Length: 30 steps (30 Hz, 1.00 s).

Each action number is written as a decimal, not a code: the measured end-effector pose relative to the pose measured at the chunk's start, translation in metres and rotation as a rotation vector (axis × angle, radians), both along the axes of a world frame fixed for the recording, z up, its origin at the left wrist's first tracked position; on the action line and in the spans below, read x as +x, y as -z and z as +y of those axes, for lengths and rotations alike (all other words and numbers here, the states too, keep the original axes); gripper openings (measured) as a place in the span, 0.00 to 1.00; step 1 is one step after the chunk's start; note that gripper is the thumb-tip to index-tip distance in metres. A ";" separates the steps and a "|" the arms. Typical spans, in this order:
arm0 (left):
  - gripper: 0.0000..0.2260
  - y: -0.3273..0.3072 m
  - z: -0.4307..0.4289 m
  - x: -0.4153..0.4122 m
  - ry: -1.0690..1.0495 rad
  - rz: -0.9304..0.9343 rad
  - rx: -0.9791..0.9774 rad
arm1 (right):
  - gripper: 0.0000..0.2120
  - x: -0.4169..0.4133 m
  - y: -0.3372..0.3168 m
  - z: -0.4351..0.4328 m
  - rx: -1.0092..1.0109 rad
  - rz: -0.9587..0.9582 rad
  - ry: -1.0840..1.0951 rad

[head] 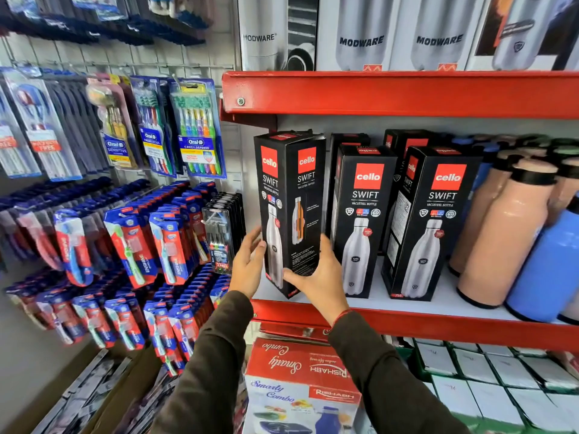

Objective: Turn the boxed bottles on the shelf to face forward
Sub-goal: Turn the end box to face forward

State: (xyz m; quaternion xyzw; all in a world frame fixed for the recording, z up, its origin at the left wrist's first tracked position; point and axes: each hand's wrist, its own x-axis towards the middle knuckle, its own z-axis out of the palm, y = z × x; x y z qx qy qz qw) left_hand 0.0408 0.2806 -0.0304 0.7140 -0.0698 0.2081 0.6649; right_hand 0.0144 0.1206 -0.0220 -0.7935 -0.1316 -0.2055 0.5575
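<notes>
Single head cam, wide-angle, faces fwd & slightly down, close to red shelf (438,327)

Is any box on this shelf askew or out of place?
The leftmost box is turned corner-forward, showing two faces; the right hand grips it, the left hand touches it. The next box faces forward.

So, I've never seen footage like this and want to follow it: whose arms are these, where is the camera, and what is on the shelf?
No machine: a person wears one camera on the head, looking down at their own hands. The right hand grips the leftmost boxed bottle low down; the left hand touches its side with straight fingers. That box sits corner-on. Two boxed bottles beside it face forward on the red shelf, then loose beige bottles. Toothbrush packs hang left.
</notes>
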 end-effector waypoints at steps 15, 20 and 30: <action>0.12 0.004 -0.006 -0.017 0.032 -0.003 -0.077 | 0.33 0.010 0.013 -0.001 -0.259 0.002 -0.028; 0.12 0.011 -0.014 -0.015 0.001 0.035 -0.074 | 0.32 0.014 0.020 0.001 -0.240 0.017 -0.002; 0.12 0.014 -0.020 -0.014 -0.055 0.048 -0.035 | 0.31 0.019 0.027 0.003 -0.211 0.015 0.013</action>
